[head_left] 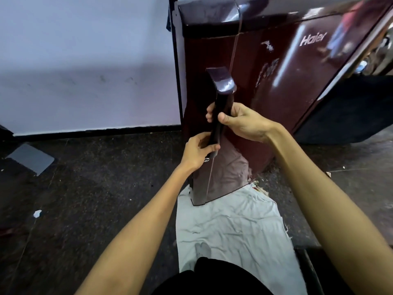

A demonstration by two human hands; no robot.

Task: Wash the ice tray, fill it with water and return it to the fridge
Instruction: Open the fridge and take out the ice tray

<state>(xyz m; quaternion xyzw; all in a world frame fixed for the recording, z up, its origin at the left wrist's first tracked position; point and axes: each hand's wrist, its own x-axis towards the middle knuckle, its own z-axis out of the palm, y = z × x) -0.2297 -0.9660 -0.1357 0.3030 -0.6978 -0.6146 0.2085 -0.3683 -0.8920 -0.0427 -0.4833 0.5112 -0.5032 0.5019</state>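
Ice tray wasn't anywhere in view, so I couldn't tell where it was; presumably inside the fridge (287, 67), whose door looked closed. Both hands were on the door handle (221, 107), a long dark vertical bar on the maroon door. My right hand (244, 122) gripped it higher up, thumb across the front, fingers curled round the back w/ tips showing on the far side. My left hand (196, 151) held the bar's lower end, thumb lying over the front and fingers wrapped behind. Two-handed grip prob. because the door needed a firm pull, or the handle was loose; couldn't say which.

Out from there: the door's bottom corner stood over a pale crumpled cloth (229, 226) spread on the dark speckled floor (85, 188), likely put there to catch drips or mark a standing spot. A white wall (85, 60) ran to the left of the fridge, a flat grey piece (32, 158) lay on the floor nr the wall, plus a small white scrap (37, 213) closer in.

I judged the task barely started: tray not yet fetched, washed or filled.
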